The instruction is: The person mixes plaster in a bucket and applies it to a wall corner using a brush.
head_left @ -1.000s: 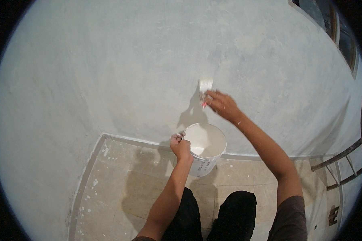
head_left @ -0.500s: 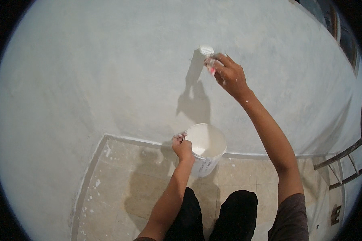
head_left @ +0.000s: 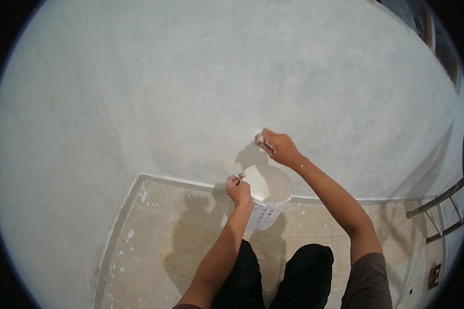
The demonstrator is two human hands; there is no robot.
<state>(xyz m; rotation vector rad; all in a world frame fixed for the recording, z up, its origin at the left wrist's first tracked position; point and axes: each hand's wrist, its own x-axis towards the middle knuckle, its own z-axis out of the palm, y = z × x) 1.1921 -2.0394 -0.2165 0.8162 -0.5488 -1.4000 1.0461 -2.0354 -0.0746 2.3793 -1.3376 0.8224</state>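
Observation:
A white paint bucket [head_left: 265,219] hangs or stands close to the wall, with pale paint showing inside. My left hand [head_left: 238,188] is closed on the left side of its rim, fingertips smeared white. Just above the bucket's far rim, my right hand [head_left: 277,147] is closed in front of the wall [head_left: 191,103]. Its fingers are wrapped round a paintbrush, mostly hidden by the hand and slightly blurred. White paint specks mark my right wrist and fingers.
Tiled floor [head_left: 144,247] with white splashes lies below, bordered by a grey skirting strip [head_left: 116,232] that turns a corner at left. A ladder [head_left: 438,208] leans at the right edge. Framed panes [head_left: 441,38] show at upper right.
My right hand has come down the wall with the paintbrush, from high up to just above the bucket. My left hand and the bucket sit slightly lower in view.

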